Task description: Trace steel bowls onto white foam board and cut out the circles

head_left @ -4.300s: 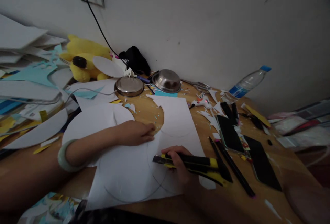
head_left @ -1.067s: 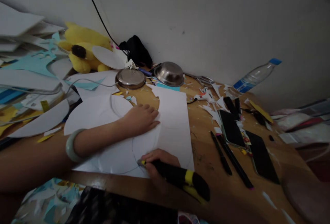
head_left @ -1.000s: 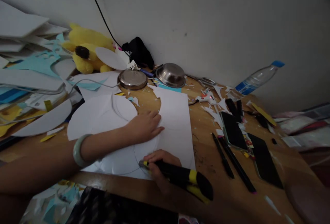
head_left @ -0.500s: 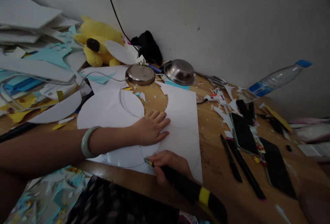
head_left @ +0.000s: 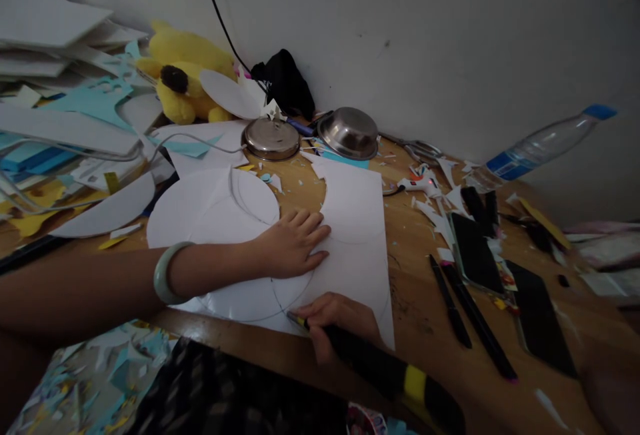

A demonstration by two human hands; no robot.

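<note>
My left hand (head_left: 293, 245) lies flat on a white board (head_left: 353, 201), its fingers a little spread and a pale green bangle (head_left: 164, 275) on the wrist. Overlapping circles are drawn on the board, and a curved piece is cut out of its far edge. In my right hand (head_left: 343, 320) is a cutting knife (head_left: 373, 358) with a thick black-and-yellow handle. Its tip rests at or just above a drawn line near the board's front edge. Rounded white pieces (head_left: 185, 198) lie left of my left hand.
A steel bowl (head_left: 349, 132), a round metal lid (head_left: 273, 138) and a yellow plush toy (head_left: 193, 75) stand at the back. Rightward are a glue gun (head_left: 423, 181), a tilted bottle (head_left: 545, 148), markers (head_left: 477, 321) and a phone (head_left: 475, 251). Scraps (head_left: 107, 368) fill the lower left.
My right hand and the knife have shifted slightly to the right along the board. My left hand stays pressed in the same place. The view has tilted slightly.
</note>
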